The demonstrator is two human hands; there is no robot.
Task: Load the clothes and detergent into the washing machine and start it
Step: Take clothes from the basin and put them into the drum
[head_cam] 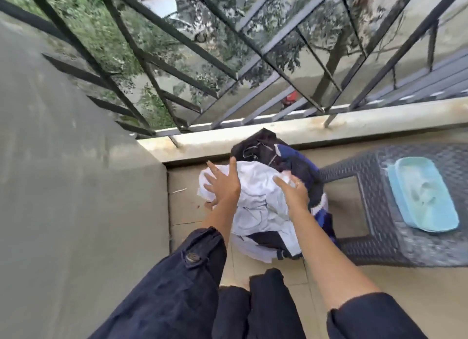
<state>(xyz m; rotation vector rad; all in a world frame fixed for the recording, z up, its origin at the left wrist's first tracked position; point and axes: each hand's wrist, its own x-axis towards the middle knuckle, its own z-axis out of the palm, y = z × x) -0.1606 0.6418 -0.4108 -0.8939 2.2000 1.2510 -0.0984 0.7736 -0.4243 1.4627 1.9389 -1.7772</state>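
Grey concrete wall [76, 186] closes off my left side, and its edge runs down just beside the heap of clothes [258, 212]. Ahead, a pale stained ledge [354, 125] carries black metal bars [228, 72], and the heap sits on the tan floor [184, 207] right against the base of that ledge. To my right stands a dark woven stool [379, 186] with its near corner touching the heap; a pale blue tub [425, 194] lies on top of it, and I cannot tell what it holds. The only open floor is a narrow strip between the wall and the heap, plus the patch by my feet.

The heap is white cloth [253, 186] on top, with dark navy pieces [266, 148] behind and under it.

My left hand [222, 184] lies palm down on the left shoulder of the white cloth, fingers straight and spread wide, with the forearm coming up from a dark sleeve [177, 288] pushed back past the wrist. My right hand [293, 194] reaches over the right side of the heap where white meets navy, with its fingers pointing forward and a fold of white lying across their tips. Whether it grips any cloth I cannot tell.
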